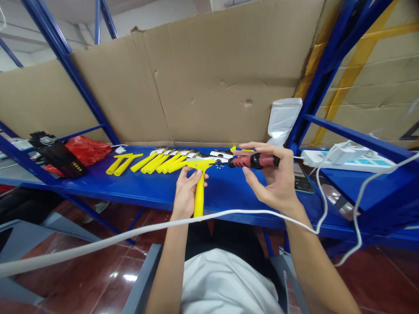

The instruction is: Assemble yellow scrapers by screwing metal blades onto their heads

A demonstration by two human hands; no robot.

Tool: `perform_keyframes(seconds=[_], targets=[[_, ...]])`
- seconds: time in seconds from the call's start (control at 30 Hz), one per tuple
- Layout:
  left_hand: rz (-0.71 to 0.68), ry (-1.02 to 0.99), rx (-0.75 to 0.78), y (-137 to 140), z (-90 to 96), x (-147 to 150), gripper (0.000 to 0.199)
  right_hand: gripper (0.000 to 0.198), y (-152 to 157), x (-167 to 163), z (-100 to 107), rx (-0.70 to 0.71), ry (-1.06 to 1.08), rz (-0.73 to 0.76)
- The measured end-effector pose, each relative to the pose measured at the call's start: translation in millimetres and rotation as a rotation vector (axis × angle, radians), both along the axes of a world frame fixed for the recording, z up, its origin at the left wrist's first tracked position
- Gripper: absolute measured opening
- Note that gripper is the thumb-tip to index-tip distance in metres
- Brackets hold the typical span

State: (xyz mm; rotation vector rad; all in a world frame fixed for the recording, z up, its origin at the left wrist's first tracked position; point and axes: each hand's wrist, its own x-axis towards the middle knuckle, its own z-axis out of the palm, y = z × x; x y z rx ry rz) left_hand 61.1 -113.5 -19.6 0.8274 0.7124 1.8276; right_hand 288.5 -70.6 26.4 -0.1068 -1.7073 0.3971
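My left hand (186, 192) is closed around a yellow T-shaped scraper handle (199, 198), its grip hanging down past the bench's front edge. A red-and-black screwdriver (253, 161) lies level in my right hand (280, 185), fingers along the top and thumb below. Its shaft points left and meets the right end of the yellow crosspiece; whether the tip sits in a screw cannot be made out. Behind the shaft lie shiny metal pieces (220, 154) and a few tiny screws. To the left, several yellow scrapers (160, 162) with metal heads lie in a row.
Two bare yellow handles (123, 163), a red plastic bag (88, 148) and a black bottle (59, 155) occupy the blue bench's (144, 192) left side. At right are a power strip (347, 162) and a phone-like slab (303, 179). A white cable (229, 212) crosses before my forearms.
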Motion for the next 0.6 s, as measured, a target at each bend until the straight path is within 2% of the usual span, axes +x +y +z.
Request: perform_keyframes(seconds=[0.1,0.23,0.3,0.5,0.6], targets=[[-0.009,-0.011,-0.003,-0.1,0.9,0.2,0.051,0.058,2.9,3.3,-3.1,-0.004,0.021,-0.082],[-0.017,-0.019,-0.003,-0.9,1.6,0.4,0.051,0.062,13.8,6.9,-8.1,0.073,0.036,-0.184],[-0.017,-0.02,-0.004,-0.9,1.4,0.6,0.051,0.064,16.0,6.1,-7.8,0.086,0.046,-0.171],[-0.01,-0.033,0.004,-1.0,0.6,0.6,0.051,0.063,9.8,-1.0,-2.2,-0.027,0.059,-0.008],[-0.011,-0.041,0.007,-1.6,0.9,0.7,0.051,0.059,12.9,-1.1,-4.5,-0.029,0.096,-0.075]])
